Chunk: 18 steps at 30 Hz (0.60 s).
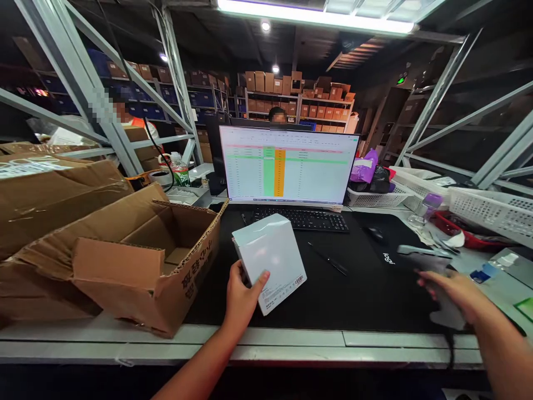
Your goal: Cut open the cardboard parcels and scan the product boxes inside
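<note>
My left hand [244, 291] grips a white, shrink-wrapped box [275, 255] by its lower left side, thumb across the front. The box is tilted above the black desk mat [333, 300], with small print and a barcode along its lower edge. At the right, my right hand [449, 289] is closed around a grey handheld barcode scanner [425, 253]. Its head points left, and a dark cable hangs from its handle over the desk edge. Motion blurs this hand and the scanner. On the mat between my hands lies a black pen [328, 259].
An open cardboard carton [200, 250] stands at left beside other cartons. Behind the white box are a keyboard [320, 220] and a monitor [291, 166] showing a spreadsheet. A mouse [373, 234] and white baskets [491, 214] are at right. Two people are beyond the desk.
</note>
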Motion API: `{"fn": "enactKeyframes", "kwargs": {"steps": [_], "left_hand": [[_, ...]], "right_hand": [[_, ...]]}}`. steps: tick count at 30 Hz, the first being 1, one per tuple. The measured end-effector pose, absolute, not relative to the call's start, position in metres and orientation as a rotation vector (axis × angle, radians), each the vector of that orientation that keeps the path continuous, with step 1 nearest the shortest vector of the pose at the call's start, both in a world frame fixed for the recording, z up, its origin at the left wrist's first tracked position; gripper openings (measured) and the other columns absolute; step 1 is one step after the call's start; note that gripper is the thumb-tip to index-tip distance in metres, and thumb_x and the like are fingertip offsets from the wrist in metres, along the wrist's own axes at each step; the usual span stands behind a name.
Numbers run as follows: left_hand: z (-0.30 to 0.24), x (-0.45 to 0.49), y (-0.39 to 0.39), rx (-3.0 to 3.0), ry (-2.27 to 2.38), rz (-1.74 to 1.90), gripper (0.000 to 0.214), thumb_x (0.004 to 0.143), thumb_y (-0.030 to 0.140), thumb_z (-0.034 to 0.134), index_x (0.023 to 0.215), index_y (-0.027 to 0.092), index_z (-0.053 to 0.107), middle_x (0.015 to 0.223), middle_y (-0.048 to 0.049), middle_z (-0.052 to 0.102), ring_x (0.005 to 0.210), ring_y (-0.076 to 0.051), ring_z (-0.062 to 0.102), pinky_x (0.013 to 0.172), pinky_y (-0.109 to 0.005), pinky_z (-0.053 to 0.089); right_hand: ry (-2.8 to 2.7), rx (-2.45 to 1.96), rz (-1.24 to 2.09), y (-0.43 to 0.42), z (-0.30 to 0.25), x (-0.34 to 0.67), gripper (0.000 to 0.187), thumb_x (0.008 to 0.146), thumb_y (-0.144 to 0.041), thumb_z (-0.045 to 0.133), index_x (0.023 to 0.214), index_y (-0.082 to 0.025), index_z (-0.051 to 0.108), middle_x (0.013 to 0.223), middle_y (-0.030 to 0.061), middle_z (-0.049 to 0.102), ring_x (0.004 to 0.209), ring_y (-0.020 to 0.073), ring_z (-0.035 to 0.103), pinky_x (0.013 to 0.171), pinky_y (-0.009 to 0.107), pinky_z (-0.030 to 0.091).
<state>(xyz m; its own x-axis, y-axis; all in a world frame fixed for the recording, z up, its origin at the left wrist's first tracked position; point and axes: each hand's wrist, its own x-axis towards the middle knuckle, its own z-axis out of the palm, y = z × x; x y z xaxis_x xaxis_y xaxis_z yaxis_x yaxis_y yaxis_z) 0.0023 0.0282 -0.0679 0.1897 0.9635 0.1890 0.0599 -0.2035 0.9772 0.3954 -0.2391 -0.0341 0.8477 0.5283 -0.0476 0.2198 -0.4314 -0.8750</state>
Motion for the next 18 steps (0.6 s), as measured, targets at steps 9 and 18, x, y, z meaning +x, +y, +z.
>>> {"fn": "enactKeyframes", "kwargs": {"steps": [9,18], "left_hand": [[-0.072,0.002,0.031,1.545,1.083,1.193,0.068,0.070,0.059,0.078,0.118,0.019,0.052,0.120,-0.0129,0.064,0.113,-0.032,0.065,0.096,-0.051,0.053],[-0.076,-0.007,0.015,1.790,1.083,1.191,0.074,0.068,0.054,0.079,0.126,0.020,0.049,0.120,-0.0138,0.066,0.109,-0.034,0.067,0.091,-0.051,0.056]], "right_hand": [[-1.069,-1.864,0.985,-0.171,-0.015,0.215,0.014,0.071,-0.031,0.061,0.073,-0.019,0.055,0.060,-0.0025,0.054,0.049,0.0097,0.046,0.045,0.022,0.035],[-0.829,-2.132,0.472,-0.201,-0.035,0.320,0.049,0.065,-0.055,0.070,0.099,-0.020,0.062,0.058,0.0029,0.063,0.048,0.0233,0.060,0.047,0.034,0.046]]}}
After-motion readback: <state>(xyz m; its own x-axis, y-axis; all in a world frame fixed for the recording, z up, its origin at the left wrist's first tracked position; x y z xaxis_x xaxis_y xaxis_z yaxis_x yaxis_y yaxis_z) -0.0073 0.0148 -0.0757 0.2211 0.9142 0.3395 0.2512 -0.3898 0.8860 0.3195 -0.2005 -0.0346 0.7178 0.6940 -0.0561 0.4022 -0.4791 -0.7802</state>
